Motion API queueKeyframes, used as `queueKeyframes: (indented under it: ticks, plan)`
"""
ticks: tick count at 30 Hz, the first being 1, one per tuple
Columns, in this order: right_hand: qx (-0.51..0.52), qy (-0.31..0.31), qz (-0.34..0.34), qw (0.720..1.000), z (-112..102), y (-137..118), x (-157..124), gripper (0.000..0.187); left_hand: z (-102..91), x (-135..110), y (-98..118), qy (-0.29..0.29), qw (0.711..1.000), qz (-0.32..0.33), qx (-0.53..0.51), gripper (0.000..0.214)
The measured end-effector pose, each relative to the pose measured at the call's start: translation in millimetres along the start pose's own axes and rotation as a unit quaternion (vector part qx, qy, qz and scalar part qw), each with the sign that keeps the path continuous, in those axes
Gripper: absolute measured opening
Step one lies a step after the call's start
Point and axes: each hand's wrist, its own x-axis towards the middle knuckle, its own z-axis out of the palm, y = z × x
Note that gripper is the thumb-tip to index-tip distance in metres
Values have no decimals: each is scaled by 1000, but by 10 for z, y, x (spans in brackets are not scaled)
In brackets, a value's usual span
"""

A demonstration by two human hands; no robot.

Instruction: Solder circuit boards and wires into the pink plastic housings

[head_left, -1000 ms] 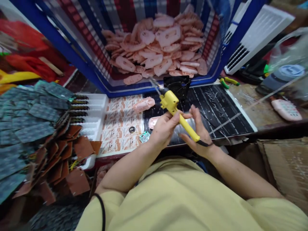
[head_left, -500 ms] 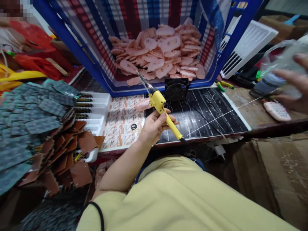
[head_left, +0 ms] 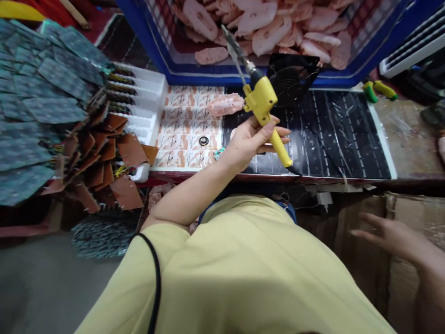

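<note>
My left hand (head_left: pixel 248 144) is wrapped round the handle of a yellow soldering iron (head_left: pixel 264 95). The iron's metal tip points up and away, over the near edge of a blue basket (head_left: pixel 215 76). Below the tip, a pink plastic shell (head_left: pixel 225 105) lies on a printed sheet (head_left: pixel 179 125). A small round black part (head_left: pixel 203 141) rests on that same sheet. Part of a green piece (head_left: pixel 219 153) shows beside my left wrist. Low on the right, my right hand (head_left: pixel 385 234) is held over a cardboard box (head_left: pixel 361 222), fingers apart and nothing in them.
Many pink shells (head_left: pixel 271 35) fill the basket. A black fan (head_left: pixel 292 79) stands against its front. On the left are stacked green circuit boards (head_left: pixel 66 69), brown boards (head_left: pixel 127 150) and a white foam tray (head_left: pixel 146 102). Green-yellow pliers (head_left: pixel 378 91) lie right of the black mat (head_left: pixel 344 134).
My right hand has dropped from above the table's right side to beside my body, over the cardboard. My left hand still holds the soldering iron. The view has tilted down.
</note>
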Motion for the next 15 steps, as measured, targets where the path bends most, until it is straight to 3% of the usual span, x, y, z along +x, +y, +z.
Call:
queueKeyframes:
  ticks: [2, 5, 7, 10, 13, 14, 15]
  plan:
    - [31, -33, 18, 999, 193, -331, -50, 49, 119, 29, -135, -20, 1000, -6, -18, 27]
    - [231, -127, -44, 964, 543, -1038, 112, 36, 295, 52, -333, -51, 998, 6, -33, 21]
    - [370, -86, -76, 922, 790, -1453, 386, 45, 374, 46, -412, -72, 997, 16, -21, 19]
    - [467, 197, -71, 859, 1052, -1803, 914, 61, 436, 16, -443, -79, 997, -5, 11, 25]
    - [416, 437, -106, 790, 1080, -1897, 1394, 78, 494, 14, -449, -83, 996, -39, 19, 32]
    - [393, 499, -123, 763, 1050, -1906, 1519, 81, 519, 28, -458, -89, 995, -41, 18, 33]
    - [380, 523, -133, 752, 1013, -1913, 1623, 79, 543, 48, -469, -97, 994, -35, 21, 33]
